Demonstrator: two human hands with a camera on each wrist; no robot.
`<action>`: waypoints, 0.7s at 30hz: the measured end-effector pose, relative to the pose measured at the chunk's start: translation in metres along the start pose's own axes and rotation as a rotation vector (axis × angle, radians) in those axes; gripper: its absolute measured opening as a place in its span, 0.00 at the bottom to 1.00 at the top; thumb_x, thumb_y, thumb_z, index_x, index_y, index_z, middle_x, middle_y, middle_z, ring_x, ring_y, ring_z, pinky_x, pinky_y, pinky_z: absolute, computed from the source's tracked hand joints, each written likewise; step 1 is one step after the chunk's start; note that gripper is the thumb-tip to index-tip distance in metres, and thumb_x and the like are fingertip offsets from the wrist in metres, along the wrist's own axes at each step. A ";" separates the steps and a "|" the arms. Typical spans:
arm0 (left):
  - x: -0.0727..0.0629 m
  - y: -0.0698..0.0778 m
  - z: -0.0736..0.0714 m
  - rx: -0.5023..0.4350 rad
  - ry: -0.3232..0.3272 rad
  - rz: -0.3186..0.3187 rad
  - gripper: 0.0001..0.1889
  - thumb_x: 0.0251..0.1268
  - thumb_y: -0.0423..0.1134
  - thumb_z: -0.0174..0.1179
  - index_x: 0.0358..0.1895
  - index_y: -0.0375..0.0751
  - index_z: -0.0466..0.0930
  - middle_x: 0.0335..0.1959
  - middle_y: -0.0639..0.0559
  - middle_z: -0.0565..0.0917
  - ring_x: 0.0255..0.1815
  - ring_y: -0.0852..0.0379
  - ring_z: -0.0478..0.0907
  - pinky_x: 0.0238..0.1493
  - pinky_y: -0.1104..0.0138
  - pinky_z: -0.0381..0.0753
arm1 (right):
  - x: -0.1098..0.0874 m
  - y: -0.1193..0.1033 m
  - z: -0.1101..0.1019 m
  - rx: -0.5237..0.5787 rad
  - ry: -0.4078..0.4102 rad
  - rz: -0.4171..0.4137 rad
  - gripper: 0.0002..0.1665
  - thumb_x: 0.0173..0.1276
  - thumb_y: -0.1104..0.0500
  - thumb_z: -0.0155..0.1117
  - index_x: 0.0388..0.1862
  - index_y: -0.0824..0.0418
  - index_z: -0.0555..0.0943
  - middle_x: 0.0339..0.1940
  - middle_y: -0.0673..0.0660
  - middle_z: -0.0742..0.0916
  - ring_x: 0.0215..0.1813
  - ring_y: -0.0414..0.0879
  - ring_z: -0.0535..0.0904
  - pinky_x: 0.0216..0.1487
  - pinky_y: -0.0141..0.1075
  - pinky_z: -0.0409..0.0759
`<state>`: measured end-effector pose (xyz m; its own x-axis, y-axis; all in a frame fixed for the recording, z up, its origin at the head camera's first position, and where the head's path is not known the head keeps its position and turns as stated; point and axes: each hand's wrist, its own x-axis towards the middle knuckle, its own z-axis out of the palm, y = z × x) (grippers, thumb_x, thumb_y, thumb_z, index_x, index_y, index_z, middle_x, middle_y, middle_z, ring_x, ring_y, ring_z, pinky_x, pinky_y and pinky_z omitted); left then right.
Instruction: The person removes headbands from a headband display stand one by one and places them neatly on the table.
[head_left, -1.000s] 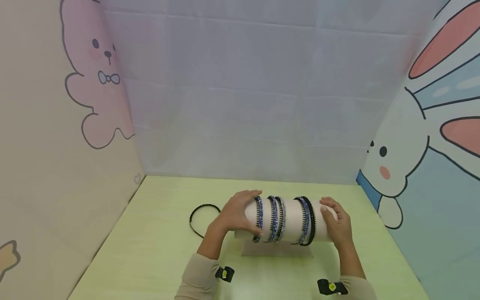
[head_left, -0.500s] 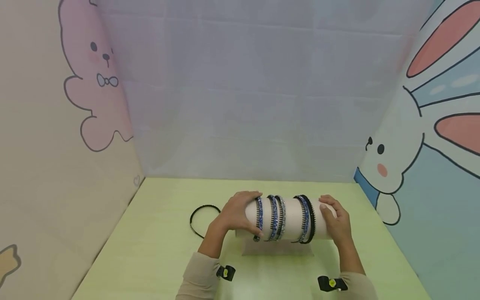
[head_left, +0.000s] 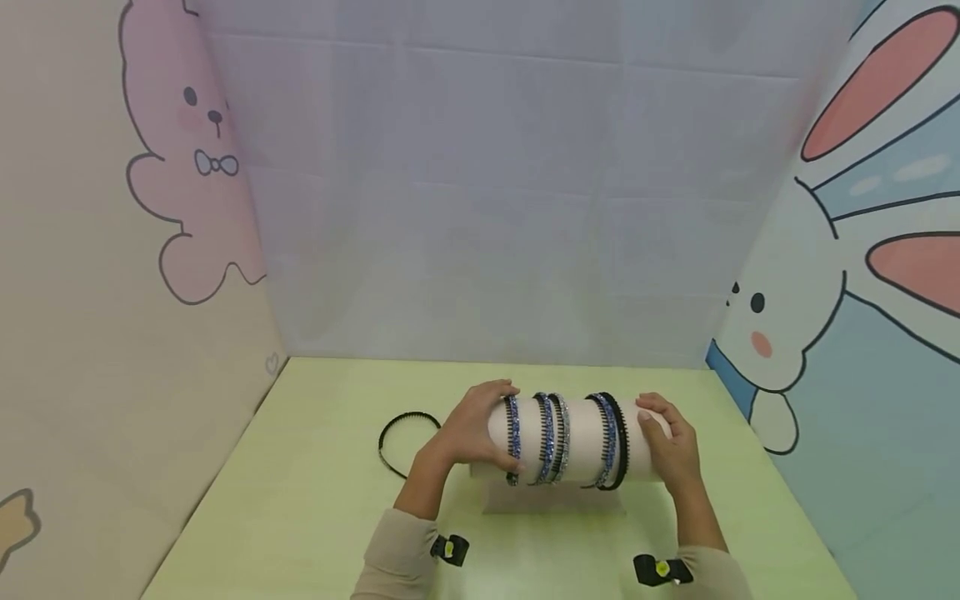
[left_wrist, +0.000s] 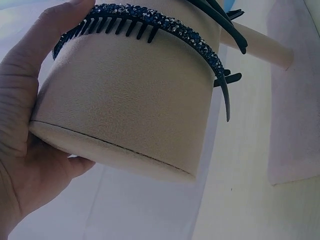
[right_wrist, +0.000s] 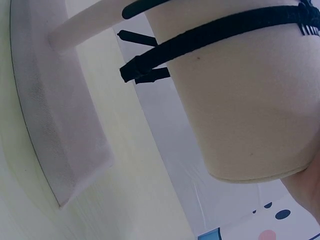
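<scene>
A pale padded roll stand lies lengthwise between my hands, raised on a flat base. Around its left end my left hand holds a blue glittery headband, fingertips above and thumb at its lower front. The left wrist view shows dark teeth under that headband's stones. My right hand grips the roll's right end. Between them sit another blue headband, a silver one, one more blue one and a plain black headband.
On the pale green table, a loose black toothed headband lies left of the stand, partly behind my left wrist. A white sheet closes off the back, with cartoon-printed side walls.
The leftmost blue headband and my left hand have shifted very slightly left along the roll. The right hand keeps its hold; the head view moves a little.
</scene>
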<state>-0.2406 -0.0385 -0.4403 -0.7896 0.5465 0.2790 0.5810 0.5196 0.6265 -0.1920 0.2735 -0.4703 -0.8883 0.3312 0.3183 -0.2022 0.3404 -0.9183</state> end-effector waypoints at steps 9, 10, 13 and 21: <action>-0.008 -0.015 0.005 -0.115 0.027 0.001 0.53 0.25 0.58 0.78 0.66 0.51 0.66 0.67 0.54 0.62 0.60 0.53 0.65 0.44 0.60 0.76 | -0.002 0.000 0.000 0.007 -0.005 0.016 0.15 0.69 0.58 0.57 0.48 0.67 0.79 0.55 0.53 0.78 0.59 0.37 0.68 0.56 0.34 0.65; -0.009 -0.016 0.005 -0.131 0.033 0.001 0.53 0.25 0.57 0.78 0.66 0.52 0.66 0.66 0.55 0.64 0.59 0.53 0.66 0.43 0.61 0.77 | -0.002 0.000 0.000 0.008 -0.006 0.016 0.15 0.69 0.58 0.57 0.48 0.67 0.79 0.55 0.53 0.78 0.59 0.38 0.67 0.56 0.35 0.64; -0.011 -0.019 0.006 -0.175 0.051 0.011 0.51 0.25 0.56 0.78 0.64 0.55 0.66 0.62 0.57 0.67 0.54 0.55 0.69 0.39 0.63 0.78 | -0.003 -0.001 0.000 0.007 -0.007 0.013 0.15 0.69 0.58 0.57 0.48 0.67 0.78 0.55 0.53 0.78 0.59 0.38 0.67 0.56 0.36 0.64; -0.014 -0.025 0.010 -0.317 0.089 0.051 0.50 0.29 0.51 0.78 0.65 0.58 0.64 0.58 0.55 0.70 0.48 0.52 0.73 0.33 0.65 0.80 | -0.002 -0.004 0.001 0.006 -0.001 0.008 0.13 0.69 0.60 0.56 0.47 0.67 0.78 0.55 0.56 0.78 0.57 0.38 0.68 0.57 0.36 0.64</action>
<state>-0.2418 -0.0528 -0.4667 -0.7833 0.4996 0.3700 0.5412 0.2550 0.8013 -0.1897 0.2709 -0.4678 -0.8901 0.3335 0.3108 -0.1974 0.3326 -0.9222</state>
